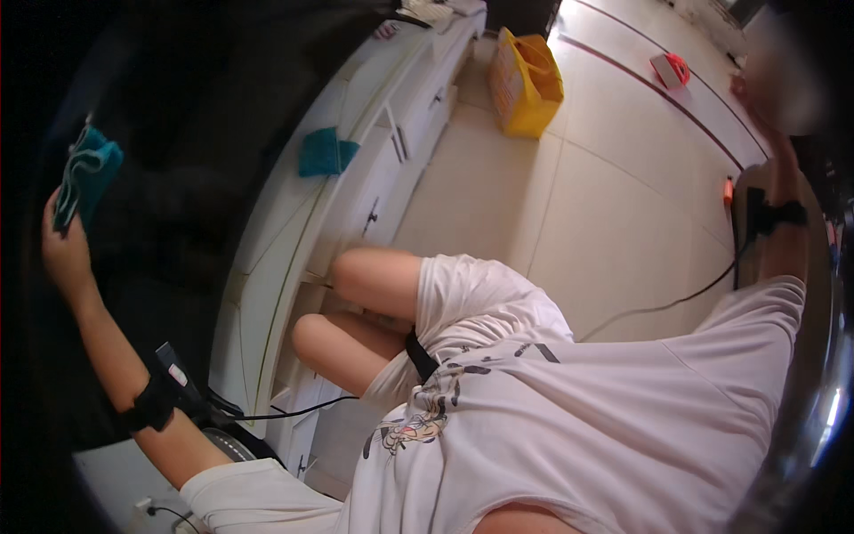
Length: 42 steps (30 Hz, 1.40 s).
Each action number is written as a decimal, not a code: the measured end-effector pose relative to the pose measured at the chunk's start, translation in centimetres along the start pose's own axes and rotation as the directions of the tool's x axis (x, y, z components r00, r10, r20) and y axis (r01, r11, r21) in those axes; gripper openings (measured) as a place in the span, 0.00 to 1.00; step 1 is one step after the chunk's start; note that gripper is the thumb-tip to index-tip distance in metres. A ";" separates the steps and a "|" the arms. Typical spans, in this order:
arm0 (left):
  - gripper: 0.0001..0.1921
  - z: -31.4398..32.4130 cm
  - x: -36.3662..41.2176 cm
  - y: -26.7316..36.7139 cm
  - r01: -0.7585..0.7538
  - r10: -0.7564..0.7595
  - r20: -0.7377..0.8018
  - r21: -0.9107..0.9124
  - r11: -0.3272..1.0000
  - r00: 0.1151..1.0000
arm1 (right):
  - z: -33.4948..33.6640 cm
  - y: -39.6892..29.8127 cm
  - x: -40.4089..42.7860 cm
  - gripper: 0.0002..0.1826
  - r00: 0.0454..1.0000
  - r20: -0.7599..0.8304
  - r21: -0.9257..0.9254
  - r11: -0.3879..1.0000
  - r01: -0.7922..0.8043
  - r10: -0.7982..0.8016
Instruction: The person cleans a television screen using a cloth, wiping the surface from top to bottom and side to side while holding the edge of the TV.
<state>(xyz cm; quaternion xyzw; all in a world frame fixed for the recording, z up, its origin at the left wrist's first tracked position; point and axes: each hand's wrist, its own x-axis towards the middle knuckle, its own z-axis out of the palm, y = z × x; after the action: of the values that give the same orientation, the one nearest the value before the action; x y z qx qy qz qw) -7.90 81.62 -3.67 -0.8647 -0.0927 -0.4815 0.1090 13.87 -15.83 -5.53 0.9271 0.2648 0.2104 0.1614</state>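
Note:
My left hand (67, 250) is raised at the far left, its fingers closed on a folded teal cloth (97, 167). Behind the cloth is a large dark panel (193, 153); whether the cloth touches it I cannot tell. Another folded teal cloth (321, 155) lies on the white top of a long low cabinet (273, 267), beneath the panel. My right hand (750, 90) is stretched out at the upper right, beside a pale blurred shape. Blur hides its fingers, so any hold there is unclear.
Past my bent knees (373, 277), a yellow bag (527, 87) stands on the tiled floor (600, 220). Farther off lies a red-and-white object (669, 70). An orange item (728, 191) is at the right. Cables (300, 408) run beside both arms. Cabinet handles (370, 217) stick out.

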 end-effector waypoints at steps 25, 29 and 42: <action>0.13 -26.9 -3.3 -0.8 0.531 -0.758 -0.377 -0.549 0.645 0.532 | -44.2 -61.9 47.7 0.30 0.175 -0.977 0.202 0.761 0.617 0.118; 0.13 -28.0 -0.5 -2.5 0.445 -0.631 -0.624 -0.453 0.772 0.461 | -44.0 -62.3 48.6 0.33 0.304 -0.951 0.255 0.705 0.662 0.058; 0.27 -23.9 8.9 -9.2 0.736 -0.316 -0.870 0.075 0.673 0.378 | -42.9 -61.3 47.7 0.38 0.136 -0.987 0.159 0.677 0.719 0.087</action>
<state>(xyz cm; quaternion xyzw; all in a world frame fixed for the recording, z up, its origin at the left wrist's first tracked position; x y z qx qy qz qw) -25.11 84.27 17.11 -0.4160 -0.4227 -0.7867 0.1714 4.25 68.41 20.66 0.4911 0.5636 0.5884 -0.3083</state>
